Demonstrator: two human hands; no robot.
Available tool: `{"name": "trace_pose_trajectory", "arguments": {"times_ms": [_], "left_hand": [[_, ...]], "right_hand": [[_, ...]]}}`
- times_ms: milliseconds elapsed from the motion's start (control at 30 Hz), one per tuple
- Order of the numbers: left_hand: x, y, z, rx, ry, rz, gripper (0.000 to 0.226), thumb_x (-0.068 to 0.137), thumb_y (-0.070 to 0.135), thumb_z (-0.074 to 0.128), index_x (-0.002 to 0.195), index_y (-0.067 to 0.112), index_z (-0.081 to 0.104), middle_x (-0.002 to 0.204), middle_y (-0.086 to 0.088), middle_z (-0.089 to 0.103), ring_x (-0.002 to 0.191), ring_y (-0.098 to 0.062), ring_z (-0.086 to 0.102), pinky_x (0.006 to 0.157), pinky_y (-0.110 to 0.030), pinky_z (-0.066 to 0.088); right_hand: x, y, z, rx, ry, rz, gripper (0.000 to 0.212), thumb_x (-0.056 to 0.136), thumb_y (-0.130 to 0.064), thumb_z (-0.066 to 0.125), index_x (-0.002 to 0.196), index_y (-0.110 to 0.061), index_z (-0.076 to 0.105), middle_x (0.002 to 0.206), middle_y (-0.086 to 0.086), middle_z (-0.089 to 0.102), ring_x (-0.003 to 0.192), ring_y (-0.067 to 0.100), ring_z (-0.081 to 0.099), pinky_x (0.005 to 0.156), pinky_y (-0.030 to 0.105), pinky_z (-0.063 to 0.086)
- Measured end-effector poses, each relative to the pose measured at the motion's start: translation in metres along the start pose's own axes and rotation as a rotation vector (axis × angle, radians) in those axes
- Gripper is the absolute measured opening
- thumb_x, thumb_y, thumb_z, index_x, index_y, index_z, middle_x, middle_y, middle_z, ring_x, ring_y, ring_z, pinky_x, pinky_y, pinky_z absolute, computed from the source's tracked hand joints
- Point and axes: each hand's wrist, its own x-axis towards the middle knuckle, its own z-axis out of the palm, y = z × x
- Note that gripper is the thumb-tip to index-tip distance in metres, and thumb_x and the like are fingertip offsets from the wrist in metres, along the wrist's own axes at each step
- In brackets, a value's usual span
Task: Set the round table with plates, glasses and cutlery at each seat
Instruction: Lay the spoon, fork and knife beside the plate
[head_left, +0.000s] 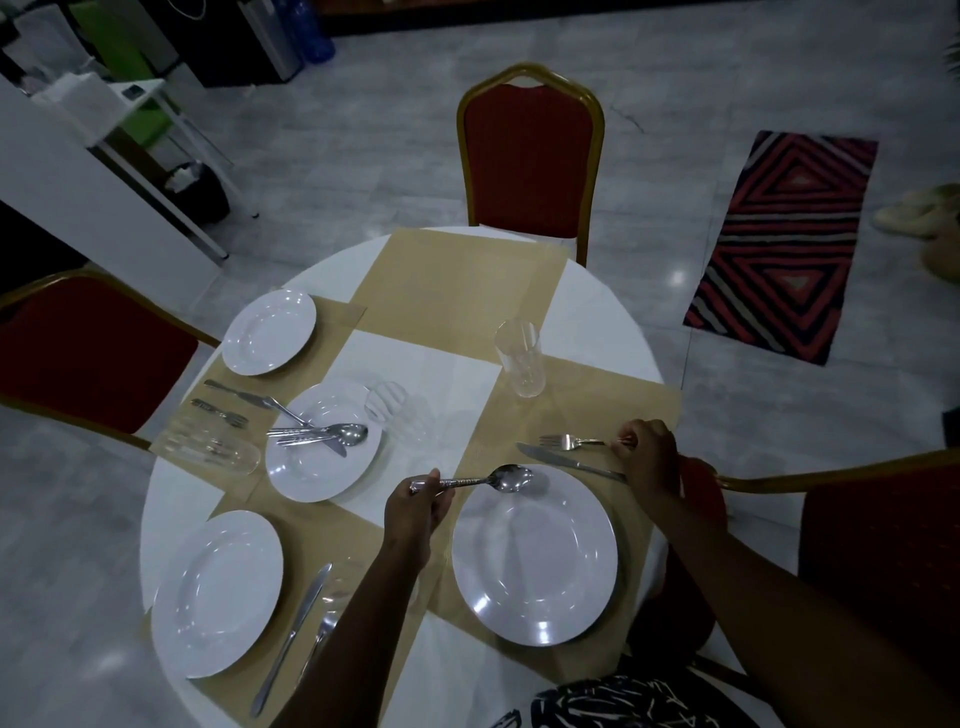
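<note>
My left hand (415, 506) grips a spoon (488, 479) by its handle, its bowl over the far rim of the white plate (535, 556) at the right seat. My right hand (647, 449) pinches the handle end of a fork (569, 442) lying on the beige placemat (613, 400), beside a knife (569, 461). An upright glass (519, 358) stands beyond them. The middle plate (322, 441) carries several spare cutlery pieces (317, 434), with a glass (397, 410) next to it. The near-left plate (218, 592) has a knife (291, 639) and fork beside it.
A far-left plate (269, 331) has a knife and fork (223, 402) near it, and a glass (210, 449) lies on its side. Red chairs stand at the far (530, 156), left (88, 353) and right (883, 545) seats. A patterned rug (784, 244) lies on the floor.
</note>
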Motion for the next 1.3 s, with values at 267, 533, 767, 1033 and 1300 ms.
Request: {"name": "trace_pose_trajectory", "arguments": {"times_ms": [267,533,767,1033,1300], "left_hand": [[0.002,-0.002,-0.007,-0.056,0.017,-0.019,0.01,0.09,0.014,0.063,0.088,0.005,0.06,0.087,-0.015,0.065,0.078,-0.02,0.065,0.071,-0.022,0.058],[0.004,-0.005,-0.014,-0.081,0.012,-0.023,0.014,0.09,0.014,0.063,0.095,0.001,0.061,0.094,-0.019,0.066,0.081,-0.02,0.067,0.069,-0.021,0.059],[0.001,-0.006,-0.012,-0.176,0.024,-0.066,0.017,0.09,0.011,0.063,0.1,-0.002,0.059,0.096,-0.02,0.066,0.085,-0.021,0.068,0.065,-0.021,0.059],[-0.01,-0.008,0.012,-0.342,-0.055,-0.242,0.013,0.093,0.0,0.052,0.084,-0.003,0.062,0.08,-0.014,0.064,0.077,-0.018,0.063,0.056,-0.018,0.058],[-0.016,-0.013,0.039,-0.258,-0.169,-0.262,0.01,0.09,0.001,0.057,0.098,-0.003,0.06,0.084,-0.017,0.063,0.066,-0.015,0.066,0.057,-0.019,0.056]], "right_hand": [[-0.015,0.005,0.006,-0.195,0.007,-0.074,0.019,0.076,-0.012,0.074,0.095,-0.013,0.072,0.102,0.008,0.065,0.098,0.035,0.051,0.079,0.043,0.046],[-0.014,0.0,0.003,-0.223,0.03,-0.074,0.015,0.081,-0.013,0.07,0.096,-0.011,0.073,0.101,0.009,0.067,0.093,0.033,0.052,0.074,0.039,0.045],[-0.008,-0.006,0.0,-0.232,0.071,-0.057,0.014,0.081,-0.012,0.07,0.093,-0.007,0.073,0.097,0.013,0.067,0.09,0.036,0.054,0.07,0.031,0.038],[-0.025,-0.063,0.006,0.273,-0.253,0.035,0.007,0.077,-0.012,0.073,0.077,-0.005,0.074,0.072,0.003,0.066,0.072,0.013,0.059,0.059,0.014,0.04],[-0.044,-0.117,0.01,0.756,-0.569,0.324,0.009,0.081,-0.013,0.071,0.087,-0.005,0.073,0.067,-0.002,0.064,0.054,0.004,0.046,0.048,0.012,0.037]]}}
